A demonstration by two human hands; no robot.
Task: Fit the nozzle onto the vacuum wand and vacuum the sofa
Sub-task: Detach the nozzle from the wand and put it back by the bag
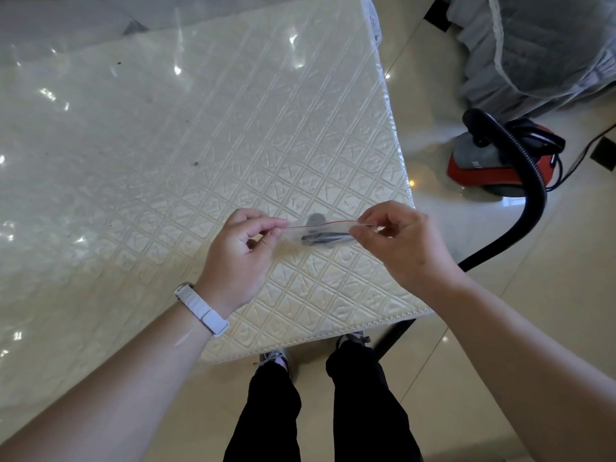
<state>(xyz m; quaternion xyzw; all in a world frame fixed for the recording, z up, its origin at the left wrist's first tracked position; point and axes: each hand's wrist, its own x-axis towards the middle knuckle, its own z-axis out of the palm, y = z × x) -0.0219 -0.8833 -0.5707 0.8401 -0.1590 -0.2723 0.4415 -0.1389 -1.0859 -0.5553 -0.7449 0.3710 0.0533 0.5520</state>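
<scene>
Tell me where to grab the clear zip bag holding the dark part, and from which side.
Pinch the clear zip bag at its top edge, on the red seal strip, coming in from each end. The dark part sits below the strip, leaving that edge flat and free. The left hand and right hand pinch it there now.

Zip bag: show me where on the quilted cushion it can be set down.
The quilted cushion lies bare left of the left hand, save a few dark specks. Under the zip bag is bare too. Crowded: the floor beyond the right hand, with hose and red vacuum cleaner.
</scene>
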